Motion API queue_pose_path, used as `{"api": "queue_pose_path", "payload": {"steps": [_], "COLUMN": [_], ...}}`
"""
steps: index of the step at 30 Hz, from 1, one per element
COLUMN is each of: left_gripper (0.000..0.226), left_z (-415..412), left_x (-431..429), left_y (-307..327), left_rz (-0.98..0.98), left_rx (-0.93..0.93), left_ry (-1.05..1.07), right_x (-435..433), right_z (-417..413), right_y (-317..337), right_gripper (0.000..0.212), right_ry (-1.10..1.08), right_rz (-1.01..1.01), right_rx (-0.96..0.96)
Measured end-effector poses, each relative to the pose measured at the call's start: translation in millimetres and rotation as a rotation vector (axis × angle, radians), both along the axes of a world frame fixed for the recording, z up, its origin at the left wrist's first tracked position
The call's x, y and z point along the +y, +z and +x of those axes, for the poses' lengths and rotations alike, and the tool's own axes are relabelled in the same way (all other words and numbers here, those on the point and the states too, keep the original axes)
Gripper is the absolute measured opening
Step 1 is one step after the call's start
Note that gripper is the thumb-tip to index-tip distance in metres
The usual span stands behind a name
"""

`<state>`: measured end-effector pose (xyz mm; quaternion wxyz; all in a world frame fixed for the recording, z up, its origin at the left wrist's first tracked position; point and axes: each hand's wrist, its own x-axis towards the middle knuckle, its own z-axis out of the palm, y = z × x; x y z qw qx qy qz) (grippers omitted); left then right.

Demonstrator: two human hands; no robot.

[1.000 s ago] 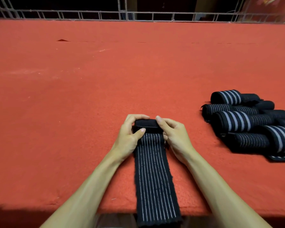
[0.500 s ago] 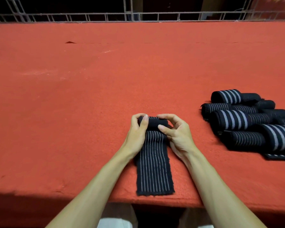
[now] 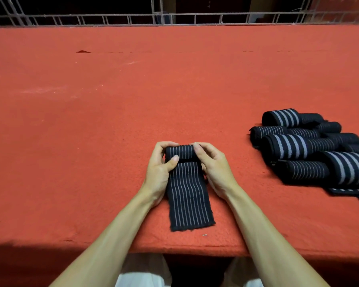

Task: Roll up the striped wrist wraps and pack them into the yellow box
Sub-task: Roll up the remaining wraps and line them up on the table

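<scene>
The person's left hand (image 3: 159, 169) and right hand (image 3: 215, 169) are both gripping the rolled end of a striped wrist wrap (image 3: 187, 201), one at each side, its flat tail lying toward 6 o'clock on the red table (image 3: 112, 121). Rolled wraps (image 3: 311, 150) are sitting piled at 3 o'clock, well apart

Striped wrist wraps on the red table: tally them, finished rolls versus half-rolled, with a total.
Rolled black striped wrist wraps, piled at right: 5 plainly visible, maybe more behind
Half-rolled black thin-striped wrist wrap, gripped by left hand and right hand: 1
Total: at least 6
</scene>
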<state>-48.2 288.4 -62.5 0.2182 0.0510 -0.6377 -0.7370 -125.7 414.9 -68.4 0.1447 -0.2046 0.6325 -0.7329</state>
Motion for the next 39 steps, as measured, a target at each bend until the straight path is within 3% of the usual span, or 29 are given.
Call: {"api": "queue_pose_path", "payload": {"steps": [3, 6, 9, 12, 20, 26, 30, 34, 39], "left_gripper": [0.026, 0.031, 0.025, 0.044, 0.057, 0.023, 0.026, 0.029, 0.035], "left_z": [-0.1, -0.7, -2.8, -4.4, -6.9, -2.8, -2.4, -1.9, -2.0], "left_x": [-2.2, -3.9, -4.5, -2.6, 3.9, -2.5, -4.2, -6.1, -8.4], "left_y": [-1.4, -2.4, -3.0, -3.0, -1.2, -7.1, -7.5, -9.0, -8.2], "left_rz": [-0.032, -0.076, -0.112, -0.145, -0.260, -0.146, -0.116, -0.082, -0.086], "left_rx": [0.020, 0.001, -0.069, -0.132, -0.183, -0.013, 0.035, 0.061, 0.019], "left_ry": [-0.023, -0.053, -0.076, -0.055, 0.003, -0.014, -0.015, -0.019, -0.068], "right_x": [-2.2, -0.2, 2.8, 6.2, 7.7, 9.3, 2.7, -5.0, 0.4], "right_z": [0.4, -0.8, -0.6, -1.2, -3.7, -1.1, 0.1, 2.4, 2.6], "right_y": [-1.6, 0.3, 2.6, 3.0, 1.0, 6.7, 5.6, -1.8, 0.9], "right_gripper": [0.020, 0.007, 0.019, 0.034, 0.032, 0.032, 0.024, 0.042, 0.020], "right_ry": [-0.042, -0.008, 0.039, 0.083, 0.183, 0.209, 0.134, -0.023, -0.003], "right_rz": [0.043, -0.041, -0.096, -0.142, -0.316, -0.251, -0.214, -0.015, -0.065], "right_rx": [0.080, 0.001, -0.068, -0.051, -0.004, -0.051, -0.092, 0.038, -0.014]}}
